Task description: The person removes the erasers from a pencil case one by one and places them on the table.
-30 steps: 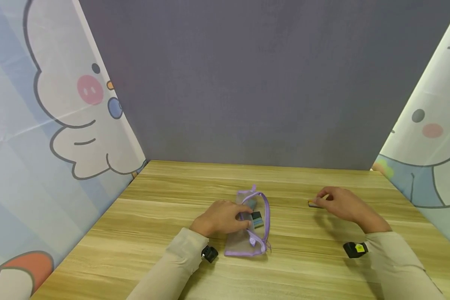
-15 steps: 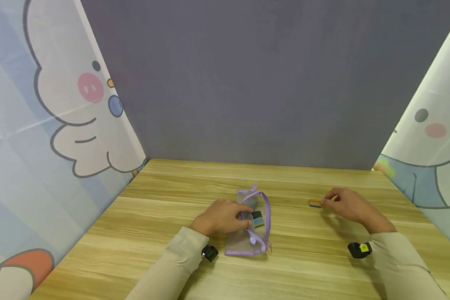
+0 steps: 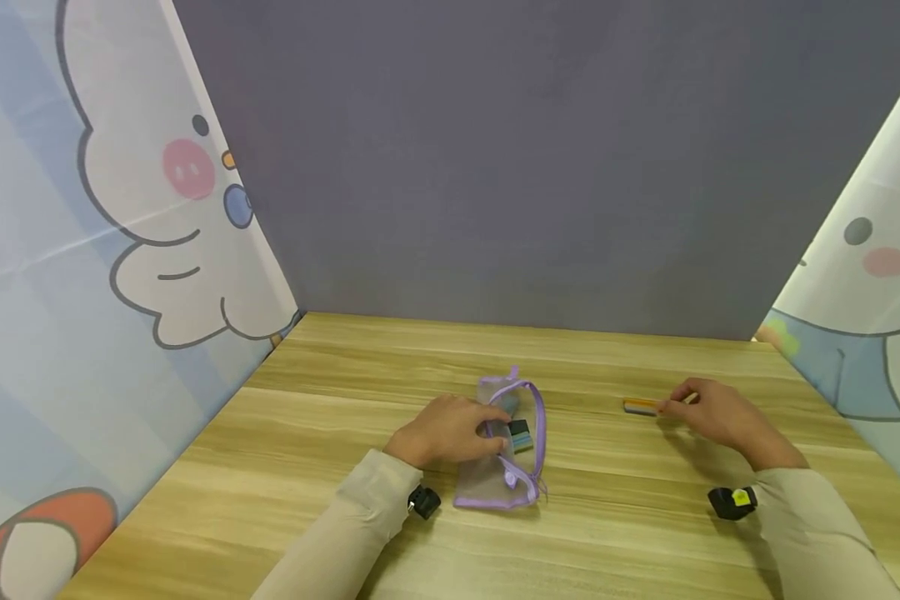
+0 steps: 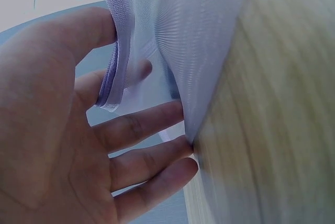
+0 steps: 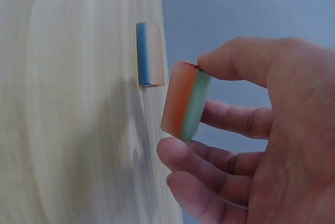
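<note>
A mesh zip pouch with lilac edging lies mid-table, its zipped opening facing right. My left hand holds the pouch at its opening; in the left wrist view, the thumb is against the zipper and other fingertips meet the mesh. A dark block with blue and green stripes shows inside the opening. Over on the right, my right hand pinches a small orange-and-green striped eraser between thumb and fingers. Beside it on the table is a second striped eraser, blue, white and orange in the right wrist view.
The wood-grain table backs onto a grey panel. Cartoon-printed cloths hang on the left and right. Black cameras are strapped at the left wrist and right wrist.
My right hand has shifted right, leaving more of the eraser on the table uncovered. The left hand keeps its place on the pouch, and the head view has turned slightly.
</note>
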Tool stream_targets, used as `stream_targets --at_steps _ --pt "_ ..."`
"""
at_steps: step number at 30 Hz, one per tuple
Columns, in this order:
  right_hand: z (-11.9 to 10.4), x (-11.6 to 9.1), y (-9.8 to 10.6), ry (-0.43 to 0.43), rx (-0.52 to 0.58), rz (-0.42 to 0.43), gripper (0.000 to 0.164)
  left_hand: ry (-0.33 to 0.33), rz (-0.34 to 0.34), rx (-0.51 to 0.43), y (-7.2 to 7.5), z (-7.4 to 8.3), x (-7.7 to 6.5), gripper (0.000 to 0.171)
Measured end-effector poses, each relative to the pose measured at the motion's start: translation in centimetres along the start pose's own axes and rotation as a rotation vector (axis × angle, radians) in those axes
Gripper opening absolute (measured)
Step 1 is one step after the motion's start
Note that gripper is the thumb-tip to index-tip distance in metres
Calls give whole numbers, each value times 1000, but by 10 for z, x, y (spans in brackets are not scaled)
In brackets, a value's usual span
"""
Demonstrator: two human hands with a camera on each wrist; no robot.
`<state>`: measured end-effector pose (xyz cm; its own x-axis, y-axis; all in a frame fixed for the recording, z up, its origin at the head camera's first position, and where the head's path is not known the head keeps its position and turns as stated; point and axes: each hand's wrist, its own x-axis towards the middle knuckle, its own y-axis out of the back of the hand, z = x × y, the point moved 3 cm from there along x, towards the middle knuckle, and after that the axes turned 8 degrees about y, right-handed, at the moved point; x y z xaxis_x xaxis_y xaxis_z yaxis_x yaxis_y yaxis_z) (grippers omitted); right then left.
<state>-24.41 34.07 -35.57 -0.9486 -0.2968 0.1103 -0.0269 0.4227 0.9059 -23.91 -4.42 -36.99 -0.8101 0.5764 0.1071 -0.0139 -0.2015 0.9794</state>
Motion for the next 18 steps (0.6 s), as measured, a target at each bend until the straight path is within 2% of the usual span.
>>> stream_targets --at_steps 18 --pt "14 -2 2 -49 -30 -41 46 -4 -7 -6 -1 -1 2 41"
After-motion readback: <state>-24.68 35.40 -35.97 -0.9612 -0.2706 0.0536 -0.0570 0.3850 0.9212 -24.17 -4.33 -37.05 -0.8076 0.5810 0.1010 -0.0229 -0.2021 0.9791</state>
